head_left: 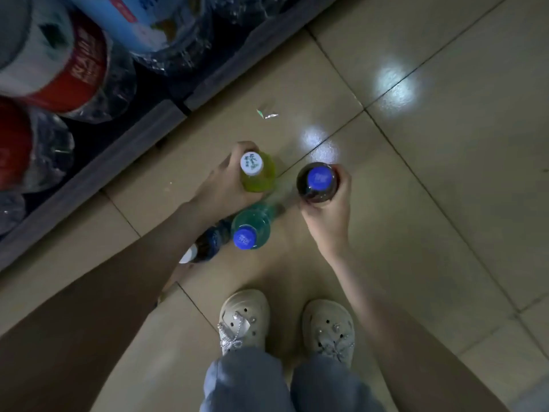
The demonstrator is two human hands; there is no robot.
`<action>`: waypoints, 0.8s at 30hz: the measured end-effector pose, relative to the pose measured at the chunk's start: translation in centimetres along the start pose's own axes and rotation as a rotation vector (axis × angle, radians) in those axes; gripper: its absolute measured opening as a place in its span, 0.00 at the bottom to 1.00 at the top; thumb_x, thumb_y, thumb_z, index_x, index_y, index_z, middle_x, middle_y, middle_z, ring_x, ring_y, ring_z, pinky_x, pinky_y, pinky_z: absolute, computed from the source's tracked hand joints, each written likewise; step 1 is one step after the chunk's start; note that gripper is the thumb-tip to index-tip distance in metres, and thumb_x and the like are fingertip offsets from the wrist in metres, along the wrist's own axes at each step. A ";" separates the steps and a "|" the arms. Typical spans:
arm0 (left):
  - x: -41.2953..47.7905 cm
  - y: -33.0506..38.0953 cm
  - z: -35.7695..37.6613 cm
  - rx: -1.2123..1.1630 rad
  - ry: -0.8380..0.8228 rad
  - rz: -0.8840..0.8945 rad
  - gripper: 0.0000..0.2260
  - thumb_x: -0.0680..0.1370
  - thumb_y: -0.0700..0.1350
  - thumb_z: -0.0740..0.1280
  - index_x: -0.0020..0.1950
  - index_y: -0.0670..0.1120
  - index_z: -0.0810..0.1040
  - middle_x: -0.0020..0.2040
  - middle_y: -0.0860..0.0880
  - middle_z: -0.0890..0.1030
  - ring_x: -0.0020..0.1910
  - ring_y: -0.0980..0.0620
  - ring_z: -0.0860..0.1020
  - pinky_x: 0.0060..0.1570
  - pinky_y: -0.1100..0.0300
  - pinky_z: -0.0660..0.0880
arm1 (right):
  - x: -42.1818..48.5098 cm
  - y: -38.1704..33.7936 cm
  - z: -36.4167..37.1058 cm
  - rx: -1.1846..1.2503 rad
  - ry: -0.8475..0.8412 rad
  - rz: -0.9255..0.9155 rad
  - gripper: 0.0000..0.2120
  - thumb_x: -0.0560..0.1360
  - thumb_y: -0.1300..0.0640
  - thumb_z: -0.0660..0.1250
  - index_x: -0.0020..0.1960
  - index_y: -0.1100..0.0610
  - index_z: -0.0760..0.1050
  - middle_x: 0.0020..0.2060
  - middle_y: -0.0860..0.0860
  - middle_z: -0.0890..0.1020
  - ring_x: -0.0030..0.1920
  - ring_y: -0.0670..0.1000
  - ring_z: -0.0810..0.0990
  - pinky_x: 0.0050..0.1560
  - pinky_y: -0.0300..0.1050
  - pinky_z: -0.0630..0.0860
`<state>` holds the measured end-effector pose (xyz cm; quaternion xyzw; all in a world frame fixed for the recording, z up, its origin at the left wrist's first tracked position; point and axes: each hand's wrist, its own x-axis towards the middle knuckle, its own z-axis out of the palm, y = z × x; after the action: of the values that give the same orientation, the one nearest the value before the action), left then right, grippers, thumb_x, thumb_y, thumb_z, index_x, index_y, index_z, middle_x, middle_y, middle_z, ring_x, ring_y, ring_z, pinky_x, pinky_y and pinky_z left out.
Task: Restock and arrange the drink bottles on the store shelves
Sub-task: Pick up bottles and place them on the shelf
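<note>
Mid-frame, left hand grips an upright yellow-green plastic bottle; right hand grips an upright dark blue-capped bottle; caps face the camera.

Left forearm covers most of the dark white-capped bottle. Shelf bottles are blurred and cut by the frame edge. Cap print is illegible.

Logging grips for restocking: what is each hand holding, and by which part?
The left hand grips the yellow drink bottle round its upper body; right hand grips the dark blue-capped bottle likewise.
</note>
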<state>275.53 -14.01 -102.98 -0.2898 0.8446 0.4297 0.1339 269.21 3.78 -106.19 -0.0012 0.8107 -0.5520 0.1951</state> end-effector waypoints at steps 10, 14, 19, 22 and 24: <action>-1.0 -0.2 -3.1 0.107 -0.281 0.010 0.37 0.70 0.47 0.76 0.74 0.48 0.60 0.70 0.48 0.68 0.68 0.50 0.67 0.63 0.64 0.61 | -1.4 -4.4 -2.8 -0.160 -0.207 0.094 0.42 0.65 0.58 0.78 0.72 0.57 0.59 0.67 0.51 0.67 0.68 0.49 0.68 0.70 0.36 0.63; -4.9 3.5 -7.8 -0.012 -0.185 -0.112 0.29 0.76 0.47 0.70 0.75 0.47 0.62 0.73 0.48 0.66 0.70 0.51 0.65 0.61 0.70 0.58 | -3.0 -11.6 -4.2 -0.239 -0.218 0.042 0.41 0.70 0.60 0.75 0.75 0.60 0.56 0.71 0.49 0.63 0.71 0.42 0.61 0.70 0.29 0.56; -12.7 10.8 -17.1 -0.425 0.318 -0.205 0.13 0.78 0.44 0.66 0.62 0.52 0.72 0.58 0.56 0.78 0.50 0.66 0.77 0.51 0.74 0.71 | -5.9 -22.0 -1.3 -0.228 -0.238 -0.164 0.28 0.75 0.54 0.65 0.71 0.60 0.61 0.61 0.44 0.68 0.64 0.49 0.71 0.69 0.41 0.64; -18.2 13.5 -23.7 -0.373 0.613 -0.137 0.12 0.78 0.41 0.66 0.59 0.54 0.72 0.52 0.60 0.79 0.49 0.67 0.77 0.49 0.74 0.72 | -8.5 -29.3 2.4 -0.224 -0.372 -0.331 0.28 0.75 0.48 0.61 0.72 0.54 0.60 0.66 0.46 0.67 0.68 0.50 0.67 0.68 0.49 0.65; -21.0 14.4 -27.8 -0.333 0.781 -0.137 0.13 0.78 0.39 0.66 0.58 0.54 0.72 0.51 0.60 0.79 0.49 0.68 0.77 0.47 0.76 0.71 | -10.5 -35.0 5.3 -0.162 -0.487 -0.414 0.28 0.75 0.47 0.59 0.73 0.49 0.56 0.68 0.44 0.65 0.70 0.45 0.64 0.70 0.47 0.64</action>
<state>284.18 -21.84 -67.17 -0.5038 0.7298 0.4084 -0.2164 273.09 -12.32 -73.20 -0.3135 0.7639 -0.4973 0.2662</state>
